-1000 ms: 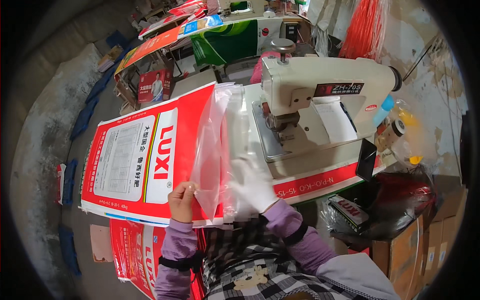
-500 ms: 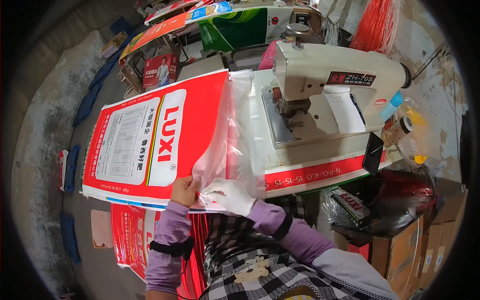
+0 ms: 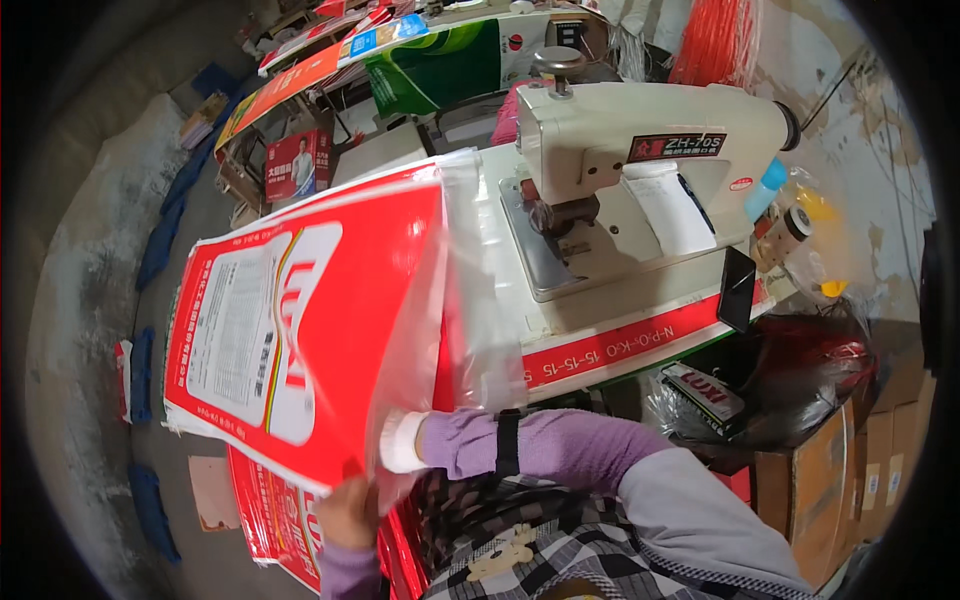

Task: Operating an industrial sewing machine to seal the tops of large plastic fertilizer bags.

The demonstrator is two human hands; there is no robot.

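Observation:
A red and white woven bag (image 3: 390, 290) with a printed panel lies on top of a stack of similar bags, its near side lifted and bowed. My left hand (image 3: 350, 512), bare and somewhat blurred, grips the bag's near corner. At the bag's right edge, where a clear plastic liner (image 3: 480, 320) sticks out, my white-gloved right hand (image 3: 402, 442) reaches in; its fingers are hidden by the bag and liner. To the right of the stack stands a cream sewing machine (image 3: 640, 150).
On the machine's bed lies a white paper pad (image 3: 670, 215) with a pen. A black phone (image 3: 737, 288) rests at the table's right edge, near a blue-capped bottle (image 3: 765, 190). Cardboard boxes (image 3: 820, 500) stand low on the right. More red bags (image 3: 265, 510) hang below on the left.
My left hand has pulled the top bag's near corner toward me and down, so the bag now bows. My right hand has moved left, and its fingers have gone out of sight.

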